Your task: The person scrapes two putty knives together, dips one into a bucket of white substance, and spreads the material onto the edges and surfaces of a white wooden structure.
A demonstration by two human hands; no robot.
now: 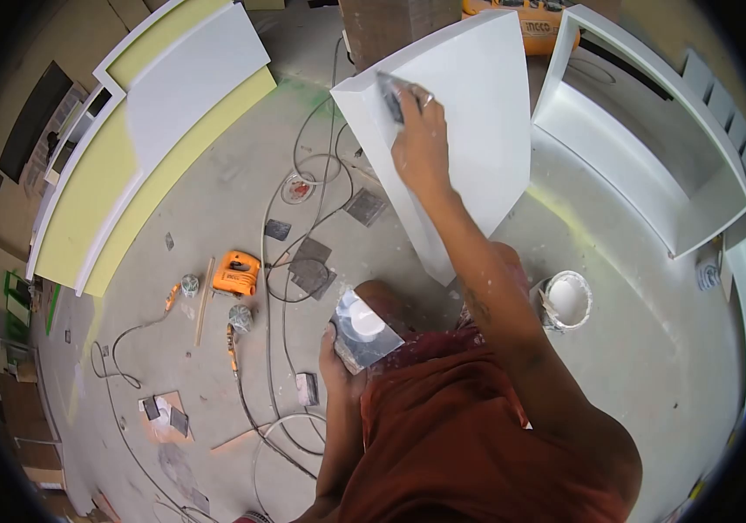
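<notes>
My right hand (421, 144) is closed around a small dark putty spreader (390, 98), which lies against the upper left edge of a white box-like panel (478, 113). The panel leans upright in front of me. Low near my lap, my left hand (333, 359) grips the edge of a flat grey board (373, 350), its fingers partly hidden beneath it. White filler paste (364, 315) is heaped on the board. To the right of my knee stands an open bucket (566, 299) of white paste.
An orange power sander (236, 274) lies on the floor, with grinders (240, 318) and looping cables (268, 375) near it. Dark sanding sheets (312, 266) are scattered about. A curved white-and-yellow panel (155, 122) stands left, a white open frame (652, 139) right.
</notes>
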